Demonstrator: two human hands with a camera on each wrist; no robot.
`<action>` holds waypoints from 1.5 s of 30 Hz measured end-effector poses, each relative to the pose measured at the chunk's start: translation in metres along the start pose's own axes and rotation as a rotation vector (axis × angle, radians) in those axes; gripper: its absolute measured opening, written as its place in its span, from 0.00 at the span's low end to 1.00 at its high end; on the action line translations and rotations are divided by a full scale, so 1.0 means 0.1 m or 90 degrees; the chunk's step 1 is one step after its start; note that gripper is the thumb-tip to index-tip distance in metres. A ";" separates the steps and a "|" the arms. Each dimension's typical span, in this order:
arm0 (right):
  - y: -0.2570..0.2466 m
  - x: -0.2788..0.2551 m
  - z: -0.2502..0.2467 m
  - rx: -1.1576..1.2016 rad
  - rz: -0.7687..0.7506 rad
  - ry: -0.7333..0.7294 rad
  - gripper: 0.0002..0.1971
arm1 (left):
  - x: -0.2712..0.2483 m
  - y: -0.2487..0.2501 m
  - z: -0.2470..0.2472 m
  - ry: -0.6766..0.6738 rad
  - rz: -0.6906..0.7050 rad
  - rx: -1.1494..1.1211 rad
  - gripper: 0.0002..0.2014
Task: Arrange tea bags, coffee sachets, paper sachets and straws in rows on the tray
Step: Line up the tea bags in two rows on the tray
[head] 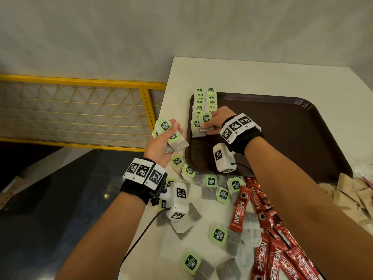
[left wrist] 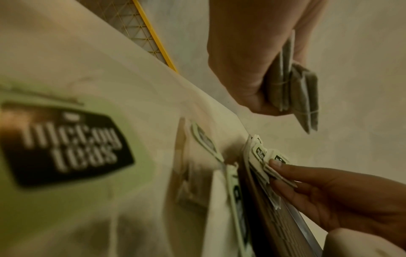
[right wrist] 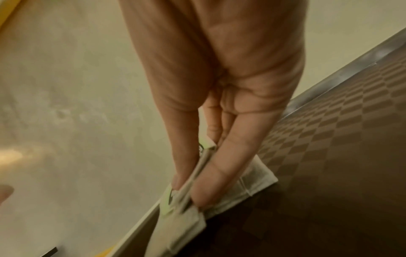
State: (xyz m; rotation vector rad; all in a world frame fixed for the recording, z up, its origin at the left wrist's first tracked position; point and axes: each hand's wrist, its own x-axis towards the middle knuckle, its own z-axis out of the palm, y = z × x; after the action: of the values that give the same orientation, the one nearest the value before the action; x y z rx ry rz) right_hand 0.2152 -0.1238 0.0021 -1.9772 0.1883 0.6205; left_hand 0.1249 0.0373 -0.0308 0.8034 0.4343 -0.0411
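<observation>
A dark brown tray (head: 282,126) lies on the white table. Two rows of green-tagged tea bags (head: 204,100) line its left edge. My right hand (head: 210,126) pinches one tea bag (head: 205,129) between thumb and fingers at the near end of the rows, low over the tray (right wrist: 329,173); the right wrist view shows that tea bag (right wrist: 193,180) edge-on. My left hand (head: 165,138) hovers just left of the tray and grips a small stack of tea bags (head: 175,141), seen as the stack (left wrist: 294,90) in the left wrist view.
Loose tea bags (head: 218,235) lie scattered on the table in front of the tray. Red coffee sachets (head: 268,239) are piled to their right, brown paper sachets (head: 355,190) at the far right. A yellow mesh railing (head: 80,114) and a drop lie left of the table.
</observation>
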 end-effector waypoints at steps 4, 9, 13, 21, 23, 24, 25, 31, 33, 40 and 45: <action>-0.01 0.00 -0.02 -0.006 -0.019 0.024 0.22 | 0.01 0.00 0.01 0.003 -0.009 0.004 0.06; -0.01 -0.07 -0.16 0.082 -0.003 0.032 0.09 | 0.06 0.01 0.01 0.001 -0.053 0.044 0.05; 0.04 -0.17 -0.27 0.108 0.053 0.034 0.10 | 0.15 0.03 0.10 0.003 -0.077 0.129 0.05; 0.11 -0.12 -0.24 -0.018 0.081 0.041 0.05 | 0.25 0.01 0.31 0.019 -0.084 0.369 0.04; 0.12 -0.12 -0.25 -0.015 0.069 0.042 0.07 | 0.25 0.00 0.32 0.016 -0.076 0.401 0.05; 0.12 -0.12 -0.26 -0.008 0.065 0.043 0.08 | 0.26 0.00 0.31 0.015 -0.072 0.409 0.05; 0.13 -0.12 -0.27 -0.001 0.063 0.045 0.08 | 0.26 -0.01 0.30 0.014 -0.068 0.417 0.05; 0.17 -0.15 -0.31 -0.074 0.078 0.017 0.10 | 0.23 -0.03 0.26 0.015 -0.065 0.442 0.03; 0.19 -0.17 -0.31 -0.105 0.081 -0.024 0.08 | 0.21 -0.04 0.25 0.000 -0.063 0.455 0.06; 0.18 -0.24 -0.29 -0.156 0.054 -0.069 0.04 | 0.12 -0.04 0.31 -0.057 -0.150 0.427 0.03; 0.20 -0.19 -0.27 -0.176 0.044 -0.043 0.04 | 0.15 -0.04 0.32 -0.060 -0.137 0.419 0.06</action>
State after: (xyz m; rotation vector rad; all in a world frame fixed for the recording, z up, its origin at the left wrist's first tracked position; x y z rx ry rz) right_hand 0.2005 -0.1595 0.0059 -2.2185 0.1339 0.7920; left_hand 0.1489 0.0138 -0.0198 1.3914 0.4198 -0.4391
